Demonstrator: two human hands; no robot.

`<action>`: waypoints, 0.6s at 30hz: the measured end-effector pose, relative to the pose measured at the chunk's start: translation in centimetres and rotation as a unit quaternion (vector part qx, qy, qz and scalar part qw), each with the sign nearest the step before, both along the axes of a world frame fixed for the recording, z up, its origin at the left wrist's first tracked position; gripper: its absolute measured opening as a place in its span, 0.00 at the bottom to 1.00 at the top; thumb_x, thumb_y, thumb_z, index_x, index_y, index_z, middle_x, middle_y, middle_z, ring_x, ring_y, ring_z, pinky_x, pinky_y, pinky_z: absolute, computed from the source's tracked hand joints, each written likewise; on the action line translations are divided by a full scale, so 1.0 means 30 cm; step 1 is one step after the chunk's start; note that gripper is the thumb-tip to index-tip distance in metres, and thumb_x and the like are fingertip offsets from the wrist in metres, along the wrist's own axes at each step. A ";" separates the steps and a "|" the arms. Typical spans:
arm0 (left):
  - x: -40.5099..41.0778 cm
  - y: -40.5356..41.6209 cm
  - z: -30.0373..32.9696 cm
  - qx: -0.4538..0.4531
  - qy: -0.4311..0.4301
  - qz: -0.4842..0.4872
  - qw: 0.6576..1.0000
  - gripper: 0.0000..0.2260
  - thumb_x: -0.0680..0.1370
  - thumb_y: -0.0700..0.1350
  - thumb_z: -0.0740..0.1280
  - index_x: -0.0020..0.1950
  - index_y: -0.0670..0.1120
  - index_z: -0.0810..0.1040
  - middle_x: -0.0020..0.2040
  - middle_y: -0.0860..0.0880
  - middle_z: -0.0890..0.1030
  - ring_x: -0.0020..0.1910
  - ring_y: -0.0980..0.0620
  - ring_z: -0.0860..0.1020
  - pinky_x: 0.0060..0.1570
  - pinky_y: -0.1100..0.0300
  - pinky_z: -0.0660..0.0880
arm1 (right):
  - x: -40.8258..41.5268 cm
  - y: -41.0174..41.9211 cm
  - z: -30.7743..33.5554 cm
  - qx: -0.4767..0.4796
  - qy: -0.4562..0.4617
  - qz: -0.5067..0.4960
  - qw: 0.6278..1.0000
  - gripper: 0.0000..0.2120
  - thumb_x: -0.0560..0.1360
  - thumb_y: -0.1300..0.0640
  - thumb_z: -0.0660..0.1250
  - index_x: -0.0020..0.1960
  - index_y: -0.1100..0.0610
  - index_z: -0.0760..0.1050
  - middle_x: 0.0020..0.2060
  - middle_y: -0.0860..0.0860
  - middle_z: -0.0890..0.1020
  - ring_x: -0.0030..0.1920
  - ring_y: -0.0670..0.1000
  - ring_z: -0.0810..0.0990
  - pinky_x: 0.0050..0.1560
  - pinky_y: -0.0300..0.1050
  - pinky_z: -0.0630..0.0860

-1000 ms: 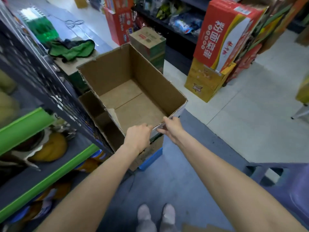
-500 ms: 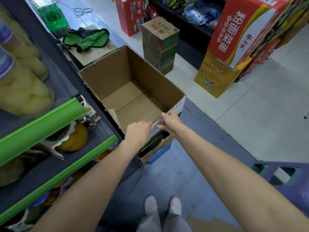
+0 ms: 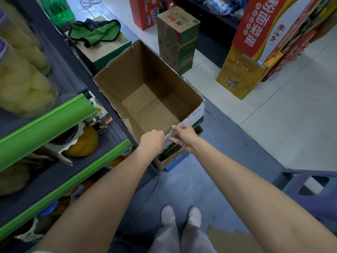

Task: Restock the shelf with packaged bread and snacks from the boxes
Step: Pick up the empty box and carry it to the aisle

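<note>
An open brown cardboard box (image 3: 145,70) with nothing visible inside sits on top of another box (image 3: 175,157) beside the shelf. My left hand (image 3: 152,140) grips the box's near rim, fingers curled over the edge. My right hand (image 3: 184,136) holds the same near wall, thumb on the rim and fingers against the white outer face. The shelf (image 3: 60,114) on my left has green edge strips and carries jars of yellow fruit (image 3: 23,88). No bread or snack packs show in the box.
A green cloth (image 3: 94,31) lies on a carton behind the box. A tall green-brown carton (image 3: 177,39), a yellow carton (image 3: 238,73) and red boxes (image 3: 259,24) stand along the far aisle. A purple stool (image 3: 310,187) is at my right. My feet (image 3: 180,214) stand on grey floor.
The box has come up and toward me with both hands on its near rim. The view has risen, showing more of the shelf's jars at left.
</note>
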State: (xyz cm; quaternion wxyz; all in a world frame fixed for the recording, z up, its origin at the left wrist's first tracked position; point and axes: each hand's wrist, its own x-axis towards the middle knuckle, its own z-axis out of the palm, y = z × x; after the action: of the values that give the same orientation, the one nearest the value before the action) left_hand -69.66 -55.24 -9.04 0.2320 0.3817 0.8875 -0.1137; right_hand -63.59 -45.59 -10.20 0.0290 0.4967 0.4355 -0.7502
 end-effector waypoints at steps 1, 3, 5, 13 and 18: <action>0.001 -0.001 -0.002 0.000 -0.004 0.007 1.000 0.11 0.80 0.41 0.59 0.60 0.40 0.74 0.60 0.40 0.78 0.59 0.39 0.77 0.54 0.51 0.73 | -0.003 -0.002 -0.007 0.003 -0.002 0.006 1.000 0.24 0.79 0.58 0.62 0.71 0.65 0.61 0.68 0.61 0.68 0.55 0.54 0.78 0.57 0.45 0.78; 0.002 -0.001 -0.005 -0.001 -0.009 0.013 1.000 0.11 0.80 0.41 0.59 0.61 0.40 0.74 0.59 0.40 0.78 0.59 0.39 0.77 0.54 0.51 0.73 | -0.005 0.000 -0.016 0.005 -0.007 0.009 1.000 0.25 0.79 0.57 0.62 0.71 0.65 0.61 0.68 0.62 0.68 0.53 0.53 0.79 0.59 0.46 0.77; 0.001 0.000 -0.003 -0.005 -0.010 0.016 1.000 0.11 0.80 0.41 0.59 0.61 0.40 0.73 0.59 0.40 0.78 0.58 0.39 0.77 0.53 0.51 0.74 | -0.009 0.002 -0.020 0.004 -0.006 0.007 1.000 0.26 0.79 0.57 0.62 0.72 0.65 0.60 0.69 0.62 0.68 0.61 0.56 0.76 0.60 0.47 0.77; 0.015 0.010 0.009 -0.022 0.025 -0.029 0.999 0.11 0.80 0.39 0.59 0.62 0.41 0.73 0.58 0.41 0.78 0.57 0.41 0.79 0.52 0.52 0.75 | -0.027 0.020 -0.039 0.050 -0.030 0.029 0.998 0.15 0.79 0.61 0.60 0.63 0.66 0.69 0.56 0.60 0.76 0.53 0.56 0.81 0.57 0.46 0.78; 0.018 0.049 0.083 0.026 0.088 -0.080 0.993 0.11 0.78 0.41 0.59 0.61 0.44 0.70 0.53 0.44 0.80 0.50 0.41 0.81 0.41 0.55 0.73 | -0.060 0.075 0.028 0.125 -0.058 0.063 0.988 0.10 0.76 0.58 0.58 0.49 0.64 0.72 0.48 0.62 0.81 0.47 0.58 0.83 0.55 0.54 0.79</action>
State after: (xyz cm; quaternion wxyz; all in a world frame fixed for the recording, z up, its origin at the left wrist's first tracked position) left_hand -69.12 -53.75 -6.56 0.1330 0.4456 0.8738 -0.1419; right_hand -65.39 -43.35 -9.37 0.0386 0.5108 0.5539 -0.6564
